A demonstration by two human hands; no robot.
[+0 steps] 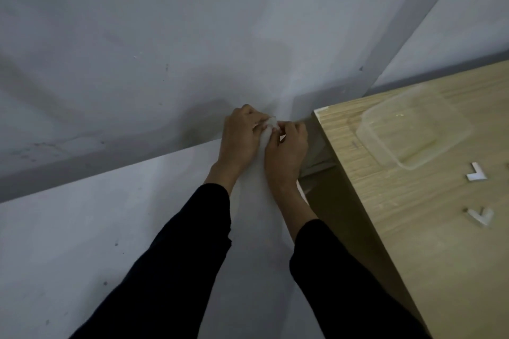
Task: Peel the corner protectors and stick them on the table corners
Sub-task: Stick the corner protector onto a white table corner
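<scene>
A small translucent corner protector point(271, 121) is held in the air between both hands, left of the wooden table point(429, 228). My left hand point(241, 137) grips it from the left with curled fingers. My right hand point(287, 148) pinches at its right side with fingertips. The table's far left corner point(316, 112) lies just right of the hands and looks bare. Two white L-shaped pieces point(476, 173) point(480, 216) lie on the tabletop.
A clear plastic container point(413, 132) rests on the table near the far corner. Grey floor spreads to the left, with a white wall and a darker baseboard strip beyond. Both arms wear black sleeves.
</scene>
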